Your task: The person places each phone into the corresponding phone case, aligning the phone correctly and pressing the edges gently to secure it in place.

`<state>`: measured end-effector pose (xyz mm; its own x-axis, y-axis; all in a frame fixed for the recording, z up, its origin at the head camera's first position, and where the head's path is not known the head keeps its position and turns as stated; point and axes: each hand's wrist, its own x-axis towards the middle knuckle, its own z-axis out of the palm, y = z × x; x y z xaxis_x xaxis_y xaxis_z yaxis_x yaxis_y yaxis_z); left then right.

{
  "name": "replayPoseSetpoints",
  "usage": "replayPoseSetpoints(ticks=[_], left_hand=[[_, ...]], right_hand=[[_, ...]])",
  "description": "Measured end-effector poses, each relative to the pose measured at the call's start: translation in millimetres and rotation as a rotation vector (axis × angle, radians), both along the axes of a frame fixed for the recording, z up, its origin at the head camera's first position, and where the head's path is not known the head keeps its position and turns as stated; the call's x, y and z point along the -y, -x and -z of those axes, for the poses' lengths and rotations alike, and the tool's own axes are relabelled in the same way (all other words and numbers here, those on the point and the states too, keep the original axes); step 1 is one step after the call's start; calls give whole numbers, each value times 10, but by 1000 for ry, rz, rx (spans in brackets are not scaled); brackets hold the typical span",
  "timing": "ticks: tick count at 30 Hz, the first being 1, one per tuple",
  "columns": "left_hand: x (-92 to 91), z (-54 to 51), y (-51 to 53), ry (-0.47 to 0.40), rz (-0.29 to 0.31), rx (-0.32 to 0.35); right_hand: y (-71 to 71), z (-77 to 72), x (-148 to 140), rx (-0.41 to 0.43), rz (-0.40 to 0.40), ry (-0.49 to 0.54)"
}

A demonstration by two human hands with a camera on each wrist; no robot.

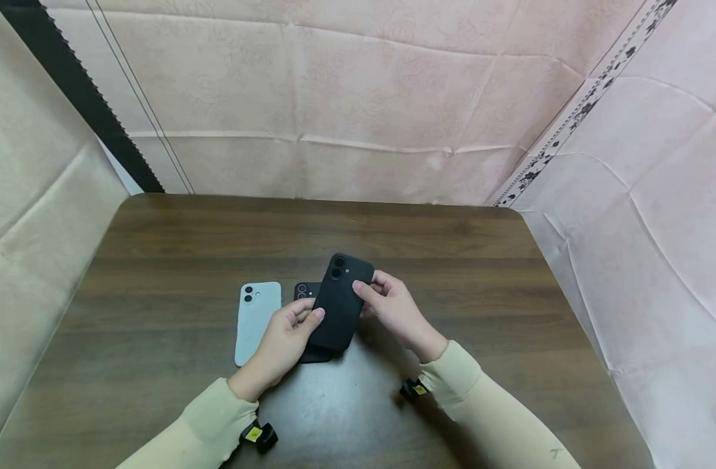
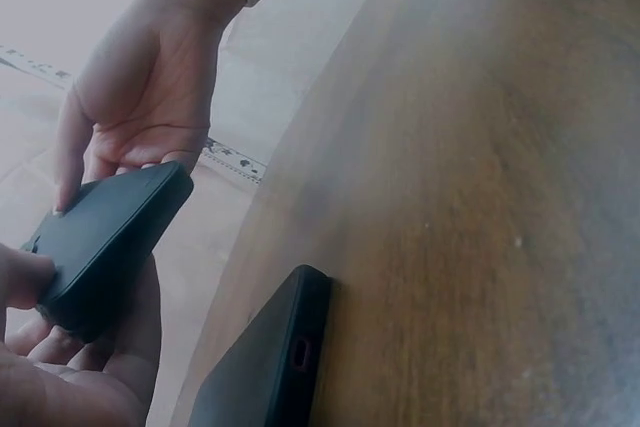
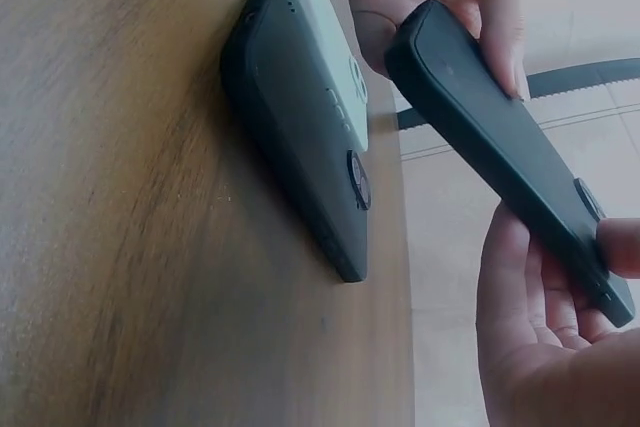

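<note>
Both hands hold a black smartphone [image 1: 341,306] above the table, its back with two camera lenses facing up. The left hand [image 1: 284,342] pinches its lower left edge, thumb on the back. At the upper right edge, the right hand [image 1: 397,314] grips it with the thumb on top and fingers beneath. Under it lies a second black phone [image 3: 300,117], mostly covered in the head view; its port end shows in the left wrist view. A light blue phone [image 1: 258,319] lies to its left, back up, partly behind the left hand.
The brown wooden table [image 1: 451,260] has rounded far corners. Pale creased cloth [image 1: 363,98] hangs behind it and on both sides. A small black device with a yellow mark is strapped at each wrist, below the light green sleeves [image 1: 457,374].
</note>
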<state>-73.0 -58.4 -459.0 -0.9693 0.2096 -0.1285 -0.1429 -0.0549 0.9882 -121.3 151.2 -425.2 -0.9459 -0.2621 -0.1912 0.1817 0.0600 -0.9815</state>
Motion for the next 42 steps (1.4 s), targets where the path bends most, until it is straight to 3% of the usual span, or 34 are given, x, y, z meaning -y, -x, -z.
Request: replayPoseSetpoints(ticks=[5,21,29,34,38,42], left_hand=[[2,-12,0,6,-22,0],[21,17,6,6,-14,-2],[18,-17,10,10,-19,-35],[34,-22,21,6,25,-39],[39,-5,1,40,84,-5],[23,-6,-26,28,103,0]], right_hand=[[9,10,23,-2,-6,6],[9,32,46,-16,5,11],[10,-49,71,-40,52,27],[24,-67,67,-64,68,18],[14,-59,40,-56,85,-14],[19,-60,17,-61,85,-21]])
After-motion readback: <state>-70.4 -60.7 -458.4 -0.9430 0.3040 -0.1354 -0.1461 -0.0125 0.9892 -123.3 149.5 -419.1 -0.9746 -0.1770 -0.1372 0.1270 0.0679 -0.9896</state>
